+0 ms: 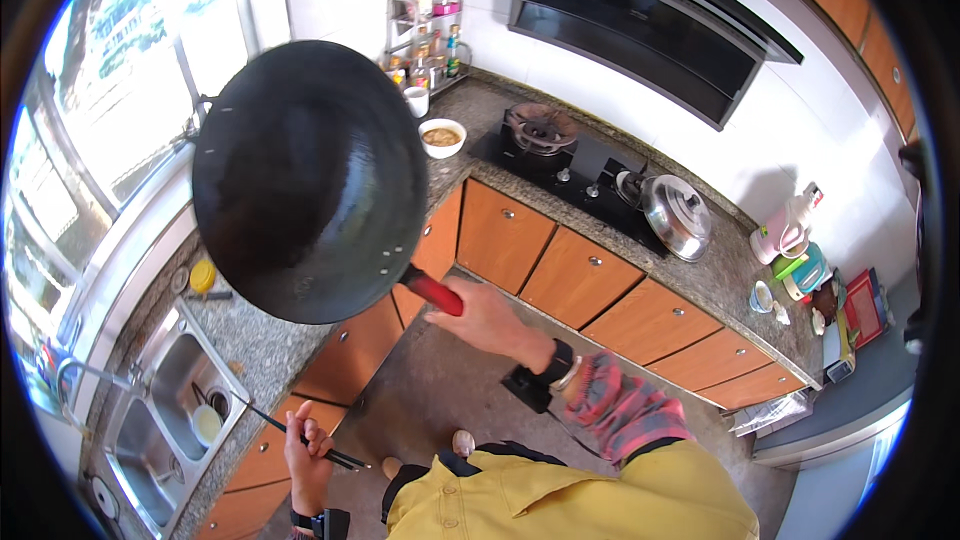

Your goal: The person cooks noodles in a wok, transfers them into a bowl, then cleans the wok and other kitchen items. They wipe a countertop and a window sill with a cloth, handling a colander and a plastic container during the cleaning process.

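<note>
My right hand [484, 319] grips the red handle [437, 294] of a large black wok [307, 180]. The wok is raised and tilted so its inside faces me, with no food visible in it. Dark chopsticks [330, 452] are held in my left hand [307, 442], low by the counter edge near the sink. A white bowl of brownish food [442, 138] stands on the counter just right of the wok, beside a white mug [416, 100]. On the gas stove, the left burner [541, 127] is bare, and a steel lid [676, 217] is at the right burner.
A double steel sink [187, 397] with a pale dish [206, 424] inside is at lower left. Bottles fill a corner rack [424, 30]. A range hood [637, 30] hangs over the stove. At right are a pink thermos [780, 232] and a small bowl [761, 297].
</note>
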The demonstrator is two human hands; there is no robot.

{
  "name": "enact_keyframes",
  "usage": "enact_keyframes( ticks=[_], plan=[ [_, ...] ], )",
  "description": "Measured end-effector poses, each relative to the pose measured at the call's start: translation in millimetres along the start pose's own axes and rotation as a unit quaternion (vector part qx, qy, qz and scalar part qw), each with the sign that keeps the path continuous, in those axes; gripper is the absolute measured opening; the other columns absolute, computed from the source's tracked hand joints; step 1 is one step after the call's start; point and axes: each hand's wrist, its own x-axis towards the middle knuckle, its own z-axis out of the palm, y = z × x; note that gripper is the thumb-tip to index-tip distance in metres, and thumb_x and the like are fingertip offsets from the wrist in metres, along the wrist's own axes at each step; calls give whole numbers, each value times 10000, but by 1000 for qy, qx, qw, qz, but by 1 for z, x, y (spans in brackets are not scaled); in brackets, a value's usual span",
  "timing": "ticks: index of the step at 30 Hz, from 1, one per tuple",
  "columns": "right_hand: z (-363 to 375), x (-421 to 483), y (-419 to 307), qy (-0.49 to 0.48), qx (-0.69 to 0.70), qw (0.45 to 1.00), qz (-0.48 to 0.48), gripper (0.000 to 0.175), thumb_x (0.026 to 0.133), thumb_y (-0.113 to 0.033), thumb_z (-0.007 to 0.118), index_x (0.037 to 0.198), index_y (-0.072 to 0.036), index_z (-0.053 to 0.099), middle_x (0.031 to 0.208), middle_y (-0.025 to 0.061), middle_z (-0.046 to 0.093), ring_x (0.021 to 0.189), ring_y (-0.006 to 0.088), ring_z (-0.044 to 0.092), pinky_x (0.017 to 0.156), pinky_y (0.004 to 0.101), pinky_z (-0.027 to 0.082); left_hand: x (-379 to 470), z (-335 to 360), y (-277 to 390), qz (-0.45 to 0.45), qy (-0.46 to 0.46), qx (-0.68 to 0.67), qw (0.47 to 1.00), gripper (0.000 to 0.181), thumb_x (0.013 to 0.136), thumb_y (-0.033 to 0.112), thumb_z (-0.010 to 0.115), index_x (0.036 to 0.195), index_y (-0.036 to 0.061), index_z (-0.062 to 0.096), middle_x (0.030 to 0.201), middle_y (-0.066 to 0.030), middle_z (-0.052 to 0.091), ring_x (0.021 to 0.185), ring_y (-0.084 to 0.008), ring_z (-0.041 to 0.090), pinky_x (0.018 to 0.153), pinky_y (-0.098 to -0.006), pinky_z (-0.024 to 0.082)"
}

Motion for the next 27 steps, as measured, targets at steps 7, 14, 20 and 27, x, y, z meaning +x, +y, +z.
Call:
enact_keyframes(
  ticks=[7, 14, 20, 27],
  plan=[
    [-110, -13, 93, 30, 132, 975, 176, 303, 832, -263, 709, 934, 2, 602, 634, 64, 576, 580, 171, 594, 553, 341, 456, 70, 100, -64, -110, -88, 50, 989, 416, 1036, 385, 365, 1103, 67, 626, 583, 39, 412, 429, -54, 268, 415, -220, 232],
    [-189, 21, 202, 87, 197, 948, 236, 254, 858, -217, 698, 823, -3, 566, 580, 18, 544, 451, 69, 500, 421, 242, 385, 172, 195, -118, -182, -133, 102, 969, 402, 1033, 372, 380, 1115, 53, 612, 612, 34, 413, 451, -57, 275, 439, -221, 242],
    [-245, 94, 293, 97, 223, 929, 279, 239, 871, -185, 691, 788, -6, 557, 584, 16, 551, 448, 75, 502, 416, 237, 384, 260, 294, -174, -216, -166, 86, 958, 396, 1045, 346, 361, 1119, 41, 603, 627, 28, 426, 464, -59, 278, 451, -221, 247],
    [-290, 163, 373, 122, 264, 911, 294, 226, 871, -176, 691, 792, -5, 564, 614, 24, 564, 470, 80, 523, 410, 235, 403, 320, 389, -201, -241, -194, 152, 939, 400, 1054, 324, 341, 1154, 22, 583, 629, 24, 421, 463, -63, 266, 454, -228, 237]
  ],
)
